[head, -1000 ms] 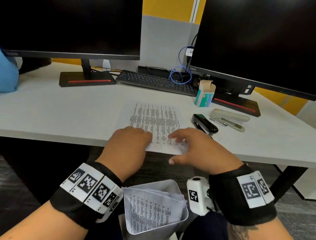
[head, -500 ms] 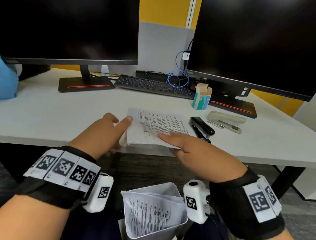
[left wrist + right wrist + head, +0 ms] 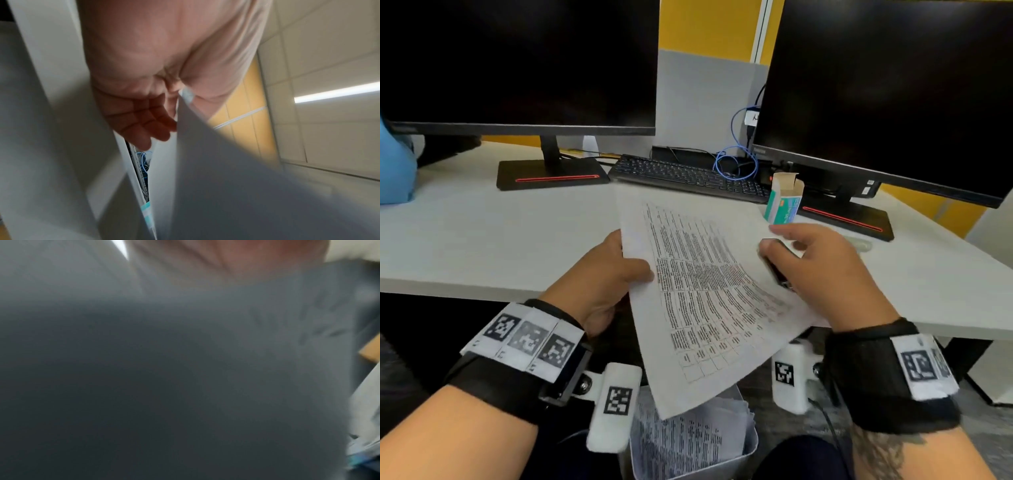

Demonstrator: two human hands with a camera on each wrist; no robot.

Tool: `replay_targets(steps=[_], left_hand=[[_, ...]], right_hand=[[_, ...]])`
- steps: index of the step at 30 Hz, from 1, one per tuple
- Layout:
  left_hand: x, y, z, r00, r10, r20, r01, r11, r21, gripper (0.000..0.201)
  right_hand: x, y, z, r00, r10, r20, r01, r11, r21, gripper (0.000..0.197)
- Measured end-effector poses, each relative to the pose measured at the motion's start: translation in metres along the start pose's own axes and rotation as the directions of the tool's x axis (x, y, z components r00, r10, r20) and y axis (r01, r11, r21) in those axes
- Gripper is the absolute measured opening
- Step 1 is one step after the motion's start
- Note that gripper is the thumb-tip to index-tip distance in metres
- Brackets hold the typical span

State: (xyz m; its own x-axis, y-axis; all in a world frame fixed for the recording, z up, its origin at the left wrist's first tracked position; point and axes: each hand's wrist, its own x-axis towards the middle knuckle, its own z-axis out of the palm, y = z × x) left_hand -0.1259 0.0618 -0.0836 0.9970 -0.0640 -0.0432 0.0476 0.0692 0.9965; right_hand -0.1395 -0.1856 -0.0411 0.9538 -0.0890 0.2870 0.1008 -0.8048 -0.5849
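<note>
Looks like the pick-up step of sorting or stapling papers: grips a printed sheet (image 3: 709, 301) by its left edge with the left hand (image 3: 602, 281), thumb on top, fingers (image 3: 141, 120) spread underneath. Holds it tilted and clear of the white desk (image 3: 482, 240), over the near edge and above a white bin (image 3: 752, 445) of other printed pages. Sets the right hand (image 3: 825, 270) at the sheet's right edge, directly over a black stapler (image 3: 774, 271); cannot tell whether clamped on the paper, closing on the stapler or merely resting there, and gets nothing from the blurred right wrist view. Hands apart, 1 at each side of the sheet. Calls next, probably, for a firm hold on the stapler and a squared corner, or else a drop into the bin. Reads nothing on the sheet beyond dense blurred rows of print; green and white on the open carton (image 3: 784, 202) at the far right, lettering too small; likewise the badge on the right monitor (image 3: 893, 96)
</note>
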Motion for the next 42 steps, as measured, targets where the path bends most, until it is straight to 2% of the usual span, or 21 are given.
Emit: replay_targets(steps=[2, 4, 6, 8, 10, 12, 14, 17, 20, 22, 24, 27, 29, 32, 35, 39, 42], left_hand=[[-0.002, -0.002, -0.004, 0.997, -0.008, -0.073, 0.004, 0.999, -0.051, 0.036], [-0.003, -0.001, -0.011, 0.983, 0.010, -0.184, -0.020, 0.998, -0.056, 0.025], [-0.005, 0.004, -0.017, 0.971, 0.057, -0.233, -0.064, 0.998, -0.026, 0.017], [-0.009, 0.008, -0.018, 0.981, 0.085, -0.176, -0.083, 0.996, 0.019, 0.016], [-0.013, 0.008, -0.013, 0.992, 0.103, -0.069, -0.098, 0.993, 0.069, 0.026], [-0.017, 0.005, -0.004, 0.993, 0.113, 0.019, -0.114, 0.990, 0.087, 0.035], [-0.020, 0.000, 0.006, 0.990, 0.128, 0.061, -0.133, 0.988, 0.080, 0.036], [-0.020, -0.007, 0.010, 0.984, 0.157, 0.088, -0.165, 0.982, 0.088, 0.037], [-0.021, -0.009, 0.012, 0.981, 0.164, 0.105, -0.177, 0.976, 0.128, 0.047], [-0.021, -0.009, 0.014, 0.983, 0.158, 0.089, -0.169, 0.976, 0.137, 0.039], [-0.022, -0.007, 0.016, 0.986, 0.150, 0.072, -0.159, 0.977, 0.142, 0.022], [-0.021, -0.007, 0.015, 0.988, 0.149, 0.033, -0.153, 0.976, 0.154, 0.018], [-0.020, -0.009, 0.013, 0.987, 0.157, 0.019, -0.158, 0.971, 0.182, 0.017], [-0.019, -0.011, 0.014, 0.986, 0.164, 0.015, -0.163, 0.962, 0.221, 0.020], [-0.022, -0.011, 0.015, 0.986, 0.164, 0.009, -0.162, 0.964, 0.212, 0.016], [-0.024, -0.007, 0.013, 0.983, 0.185, -0.006, -0.179, 0.961, 0.211, 0.015], [-0.025, -0.003, 0.015, 0.980, 0.200, -0.005, -0.193, 0.951, 0.240, 0.014]], right_hand=[[0.015, 0.013, 0.001, 0.996, 0.075, -0.057, -0.081, 0.992, -0.101, 0.046], [0.023, 0.023, -0.003, 0.992, 0.125, -0.032, -0.128, 0.980, -0.152, 0.048], [0.025, 0.030, -0.011, 0.984, 0.177, 0.007, -0.174, 0.972, -0.161, 0.049], [0.024, 0.032, -0.016, 0.980, 0.198, 0.030, -0.191, 0.969, -0.155, 0.049], [0.024, 0.031, -0.017, 0.983, 0.183, 0.034, -0.176, 0.974, -0.142, 0.052], [0.024, 0.030, -0.014, 0.985, 0.172, 0.026, -0.170, 0.983, -0.072, 0.058], [0.024, 0.029, -0.012, 0.982, 0.177, 0.066, -0.180, 0.983, 0.042, 0.061], [0.024, 0.031, -0.009, 0.980, 0.145, 0.139, -0.168, 0.971, 0.169, 0.053], [0.025, 0.039, -0.008, 0.986, 0.136, 0.101, -0.155, 0.966, 0.207, 0.029], [0.025, 0.040, -0.007, 0.988, 0.124, 0.092, -0.141, 0.967, 0.214, 0.013], [0.026, 0.040, -0.004, 0.989, 0.121, 0.083, -0.139, 0.956, 0.259, 0.022], [0.030, 0.035, 0.002, 0.984, 0.179, 0.022, -0.176, 0.924, 0.338, 0.033], [0.034, 0.031, 0.007, 0.987, 0.160, 0.018, -0.159, 0.953, 0.257, 0.026], [0.041, 0.029, 0.018, 0.980, 0.146, 0.137, -0.164, 0.978, 0.131, 0.021], [0.047, 0.027, 0.024, 0.968, 0.227, 0.104, -0.240, 0.962, 0.129, 0.013], [0.051, 0.021, 0.019, 0.921, 0.375, 0.105, -0.363, 0.924, -0.123, 0.051], [0.049, 0.019, 0.018, 0.887, 0.441, 0.137, -0.405, 0.886, -0.226, 0.034]])
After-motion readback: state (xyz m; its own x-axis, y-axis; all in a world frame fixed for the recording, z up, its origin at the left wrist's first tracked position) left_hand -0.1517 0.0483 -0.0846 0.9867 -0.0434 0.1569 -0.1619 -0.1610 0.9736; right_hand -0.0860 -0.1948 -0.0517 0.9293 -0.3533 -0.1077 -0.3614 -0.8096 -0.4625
